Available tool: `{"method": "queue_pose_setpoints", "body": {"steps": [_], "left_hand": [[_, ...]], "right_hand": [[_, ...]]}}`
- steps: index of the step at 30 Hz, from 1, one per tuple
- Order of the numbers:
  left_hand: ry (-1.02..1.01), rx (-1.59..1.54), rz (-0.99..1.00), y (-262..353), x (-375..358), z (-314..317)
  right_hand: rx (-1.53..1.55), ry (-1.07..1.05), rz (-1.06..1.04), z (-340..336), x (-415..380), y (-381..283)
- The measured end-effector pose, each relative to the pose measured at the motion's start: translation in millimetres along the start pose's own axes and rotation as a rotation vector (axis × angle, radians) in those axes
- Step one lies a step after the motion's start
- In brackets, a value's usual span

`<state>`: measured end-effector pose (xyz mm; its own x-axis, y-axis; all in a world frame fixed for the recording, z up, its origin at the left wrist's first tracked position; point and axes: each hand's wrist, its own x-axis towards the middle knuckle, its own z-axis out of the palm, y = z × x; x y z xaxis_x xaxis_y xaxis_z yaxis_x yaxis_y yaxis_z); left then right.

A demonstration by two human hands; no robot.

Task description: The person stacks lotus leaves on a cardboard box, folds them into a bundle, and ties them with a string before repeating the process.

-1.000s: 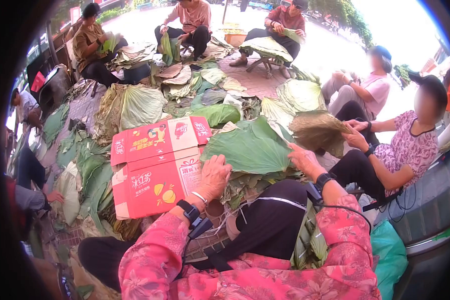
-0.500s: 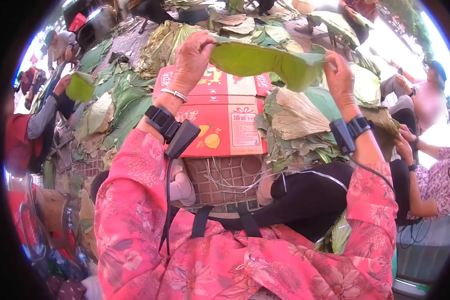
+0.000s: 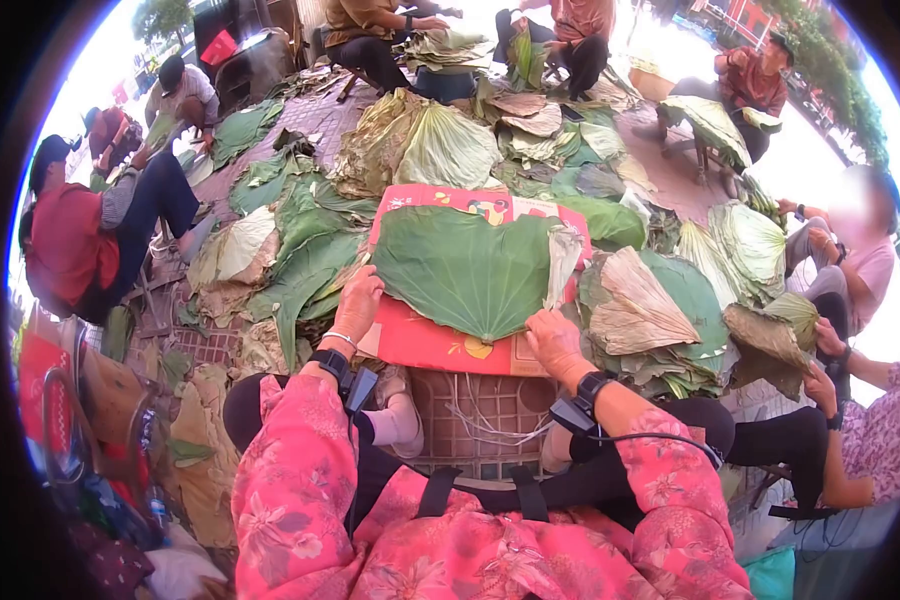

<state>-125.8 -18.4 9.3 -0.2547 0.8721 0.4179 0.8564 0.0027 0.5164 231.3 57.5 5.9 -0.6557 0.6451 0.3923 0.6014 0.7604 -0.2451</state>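
A large green leaf (image 3: 465, 262) lies spread over the red cardboard box (image 3: 420, 338), its right edge pale and folded. My left hand (image 3: 358, 302) pinches the leaf's left edge, with a bracelet and a dark strapped device on the wrist. At the leaf's lower right edge, my right hand (image 3: 555, 343) has its fingers closed on the leaf, also with a strapped device behind it. The box sits on a brown plastic crate (image 3: 467, 410) with white strings on it, between my legs.
Piles of green leaves (image 3: 315, 265) lie left of the box, with dried leaves (image 3: 642, 305) to its right and more beyond. Several people sit around; one person's hands (image 3: 825, 365) hold leaves at the right. A metal-framed chair (image 3: 65, 420) stands at the left.
Both hands have come down from in front of my face, lowering the leaf onto the box. The leaf now lies flat, and the view has tilted up.
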Motion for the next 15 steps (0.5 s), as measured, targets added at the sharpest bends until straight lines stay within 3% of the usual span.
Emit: {"method": "queue_pose_setpoints", "body": {"steps": [7, 10, 14, 15], "left_hand": [[0.088, 0.106, -0.123, -12.6, -7.2, -1.7], [0.095, 0.143, -0.178, -8.3, -12.1, -1.3], [0.004, 0.178, -0.312, -14.4, -12.3, -5.2], [-0.033, 0.155, -0.339, -18.5, -11.4, -8.0]], "right_hand": [[0.050, -0.030, -0.028, 1.9, 10.5, -20.4], [0.173, -0.035, 0.218, 1.9, 12.1, -18.5], [0.242, -0.165, 0.798, -5.1, 28.7, 5.1], [0.230, -0.150, 0.795, -5.3, 30.6, 11.1]]}}
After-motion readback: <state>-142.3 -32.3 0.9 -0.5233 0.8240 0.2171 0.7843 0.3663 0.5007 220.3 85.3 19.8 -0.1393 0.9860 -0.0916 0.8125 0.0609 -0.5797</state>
